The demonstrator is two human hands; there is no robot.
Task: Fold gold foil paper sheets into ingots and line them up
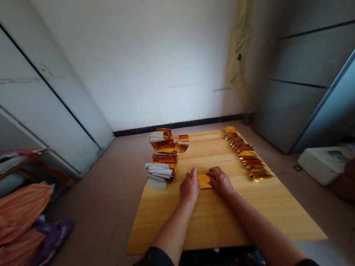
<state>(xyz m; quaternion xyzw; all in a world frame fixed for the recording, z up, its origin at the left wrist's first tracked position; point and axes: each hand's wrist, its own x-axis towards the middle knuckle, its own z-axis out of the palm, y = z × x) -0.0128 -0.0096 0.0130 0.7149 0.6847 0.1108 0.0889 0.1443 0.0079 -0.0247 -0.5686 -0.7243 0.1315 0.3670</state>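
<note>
From where I stand, a small gold foil piece [205, 182] lies on the wooden surface [219, 222], straight in front of the person and between the two hands. That central spot seems chosen so both hands can reach its ends equally, with bare wood under it for firm backing. Gold-and-white sheets [163, 146] and a stack of gold-and-white paper [161, 171] sit along the left side, while a row of folded gold pieces [248, 155] overlaps down the right; keeping the two apart probably leaves the middle free and stops them mixing.

The left hand [190, 187] is at the foil's left end, thumb pointing up and away, fingers drawn in narrow. The right hand [221, 182] bends over the right end, its fingers curled onto the foil. Whether either hand pinches it or only presses it down, I cannot tell. Both forearms reach forward low over the surface, angling inward until the hands nearly meet.
</note>
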